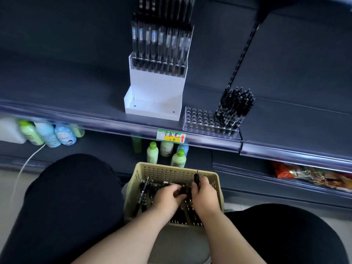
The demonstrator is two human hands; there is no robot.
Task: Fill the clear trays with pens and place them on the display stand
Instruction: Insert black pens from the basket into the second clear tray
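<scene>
A beige perforated basket (152, 173) sits between my knees, holding several loose black pens (143, 195). Both hands are inside it. My left hand (167, 196) has its fingers curled into the pile, gripping black pens. My right hand (202, 193) holds a black pen (196, 179) upright, its tip poking above the fingers. On the dark shelf above, a clear tray (200, 119) with rows of holes is partly filled with standing black pens (235, 105) on its right side. Left of it stands the white display stand (156, 88), its upper tier full of pens, its lower step bare.
A price label (171, 137) hangs on the shelf edge rail. Green and blue bottles (165, 152) stand on the lower shelf behind the basket, more bottles (49, 133) at the left. Snack packets (312, 175) lie lower right. A white cable (24, 164) runs down at left.
</scene>
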